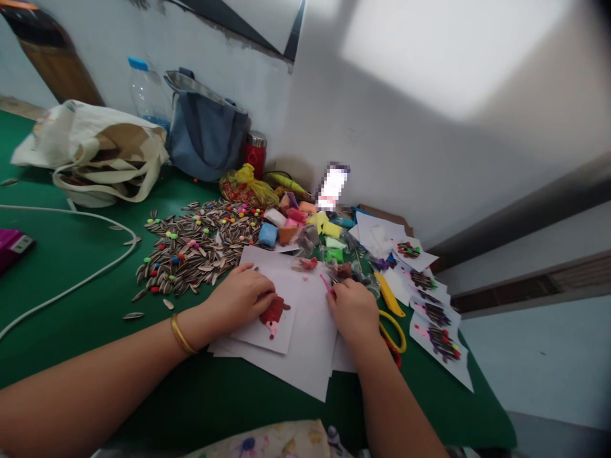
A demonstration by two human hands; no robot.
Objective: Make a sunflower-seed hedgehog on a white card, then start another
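Note:
My left hand (243, 298), with a gold bangle at its wrist, lies over a small white card (281, 341) with its fingers stretched out. On that card, by the fingertips, is a flat brown clay shape (273, 310) with a pink, pointed face part. To the right, my right hand (354, 310) is closed on a thin pink stick (325, 282) whose tip points up and left; its exact kind I cannot make out. Both hands rest over larger white sheets (312, 356). A tiny pink clay bit (305, 277) lies between them.
Sunflower seeds (205, 245) mixed with coloured bits spread at left. Clay packets (287, 235) and a phone (333, 186) stand behind. Yellow-handled scissors (395, 331), a yellow cutter (390, 294) and seed-decorated cards (442, 343) lie right. Bags (205, 133) and a white cable (95, 277) are left.

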